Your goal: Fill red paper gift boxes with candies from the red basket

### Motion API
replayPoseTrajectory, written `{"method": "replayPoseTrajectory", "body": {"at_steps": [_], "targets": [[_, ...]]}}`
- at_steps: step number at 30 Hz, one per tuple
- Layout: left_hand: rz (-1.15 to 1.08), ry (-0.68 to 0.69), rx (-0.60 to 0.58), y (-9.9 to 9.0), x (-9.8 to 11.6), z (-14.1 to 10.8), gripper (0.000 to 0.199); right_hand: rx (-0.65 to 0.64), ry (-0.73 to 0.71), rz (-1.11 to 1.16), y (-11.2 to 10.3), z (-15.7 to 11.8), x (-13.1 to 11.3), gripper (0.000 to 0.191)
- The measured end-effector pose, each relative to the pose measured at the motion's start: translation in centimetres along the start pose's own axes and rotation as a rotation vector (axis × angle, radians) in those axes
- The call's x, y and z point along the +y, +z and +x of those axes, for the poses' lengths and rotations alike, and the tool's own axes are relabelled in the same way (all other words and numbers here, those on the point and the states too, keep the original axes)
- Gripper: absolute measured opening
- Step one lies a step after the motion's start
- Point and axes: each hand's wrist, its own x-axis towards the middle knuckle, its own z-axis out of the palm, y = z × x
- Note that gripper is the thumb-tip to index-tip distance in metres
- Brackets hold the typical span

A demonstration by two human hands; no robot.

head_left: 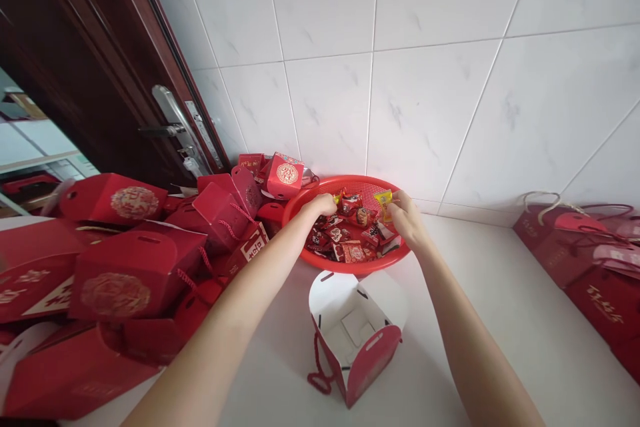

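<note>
A red plastic basket (pixel 353 268) holds several small wrapped sweets (pixel 353 251), mostly in red and dark wrappers. Over its left side, my left hand (pixel 324 204) is closed, with a bit of yellow at the fingertips too small to name. At the right rim, my right hand (pixel 406 215) pinches a yellow sweet packet (pixel 383 197). Just in front of the basket stands an open gift box (pixel 373 363), red outside and white inside, with a red cord handle. Its inside shows no contents.
Many red gift boxes (pixel 137 267) are piled on the left, some with gold round prints. Dark red bags (pixel 575 260) with rope handles stand on the right. Behind the white table (pixel 500 320) rises a tiled wall (pixel 330 7). A dark door (pixel 115 47) with a metal handle is at the upper left.
</note>
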Motion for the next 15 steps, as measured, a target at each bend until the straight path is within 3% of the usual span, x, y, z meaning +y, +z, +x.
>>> {"method": "replayPoseTrajectory", "body": {"at_steps": [8,15], "targets": [[0.101,0.035,-0.136,0.4,1.3,-1.0,0.018,-0.009,-0.002,-0.013,0.0,0.0,0.0,0.007],[0.014,0.14,-0.079,0.5,1.1,-0.9,0.019,-0.011,0.022,0.011,0.0,-0.6,-1.0,0.011]]}}
